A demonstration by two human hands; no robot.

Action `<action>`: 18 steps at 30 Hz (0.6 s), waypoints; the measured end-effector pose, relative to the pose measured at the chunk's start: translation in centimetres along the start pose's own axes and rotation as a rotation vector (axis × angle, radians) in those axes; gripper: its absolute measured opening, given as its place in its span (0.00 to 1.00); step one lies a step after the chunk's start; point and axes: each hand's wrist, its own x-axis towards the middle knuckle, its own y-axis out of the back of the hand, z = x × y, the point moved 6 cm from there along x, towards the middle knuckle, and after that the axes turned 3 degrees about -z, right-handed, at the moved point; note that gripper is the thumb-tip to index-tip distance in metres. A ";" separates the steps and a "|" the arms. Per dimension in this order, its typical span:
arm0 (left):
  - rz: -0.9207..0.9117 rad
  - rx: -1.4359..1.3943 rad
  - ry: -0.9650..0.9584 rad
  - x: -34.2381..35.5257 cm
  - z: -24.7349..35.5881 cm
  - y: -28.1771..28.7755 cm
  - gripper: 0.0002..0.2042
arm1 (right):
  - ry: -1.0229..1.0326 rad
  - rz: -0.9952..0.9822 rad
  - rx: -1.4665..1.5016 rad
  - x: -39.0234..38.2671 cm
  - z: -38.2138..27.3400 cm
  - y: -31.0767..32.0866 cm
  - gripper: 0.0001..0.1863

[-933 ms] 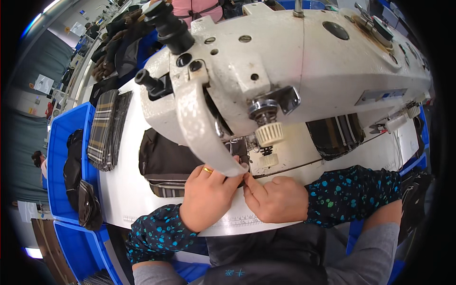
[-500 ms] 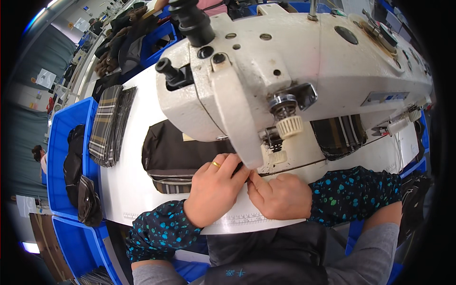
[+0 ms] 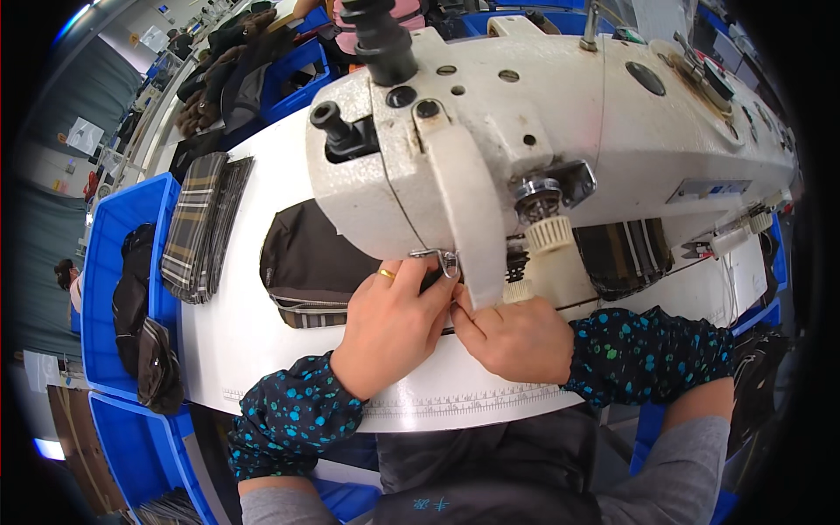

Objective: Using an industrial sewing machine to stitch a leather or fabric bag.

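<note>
A black fabric pouch [image 3: 311, 258] with a zipped edge lies on the white table under the head of a white sewing machine [image 3: 525, 122]. My left hand [image 3: 391, 328], with a ring on one finger, grips the pouch's right part beside the presser area. Its thumb and fingers are drawn together there. Close by, my right hand [image 3: 516, 341] is closed, its fingertips pinching at the near edge just in front of the machine's pale lever [image 3: 472, 210]. The needle and the pinched bit of fabric are hidden behind the lever and my fingers.
Plaid fabric pieces [image 3: 197, 227] are stacked at the table's left. More plaid pieces [image 3: 626, 258] lie under the machine arm, near small red-handled snips [image 3: 697, 250]. Blue bins [image 3: 101, 289] flank the left side. A printed ruler [image 3: 472, 405] follows the front edge.
The pouch has shifted away from me, and its near plaid edge shows less. Both hands have moved slightly forward with it, still close together. The machine appears farther right as the view shifts.
</note>
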 end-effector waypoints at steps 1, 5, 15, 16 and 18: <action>0.001 -0.002 0.000 -0.2 0.0 0.1 0.21 | 0.013 0.013 0.012 0.1 0.0 0.2 0.15; -0.043 0.175 -0.041 -1.1 0.7 0.2 0.16 | 0.022 0.031 0.034 0.3 0.1 0.5 0.16; 0.018 0.246 -0.084 -1.7 1.2 0.1 0.17 | 0.007 -0.002 0.025 0.2 0.2 0.4 0.15; 0.018 0.246 -0.086 -1.6 1.2 0.2 0.17 | 0.009 0.012 0.012 0.2 0.1 0.4 0.14; 0.075 0.194 -0.039 -1.5 0.9 0.7 0.20 | 0.010 0.028 0.000 0.1 0.0 0.4 0.13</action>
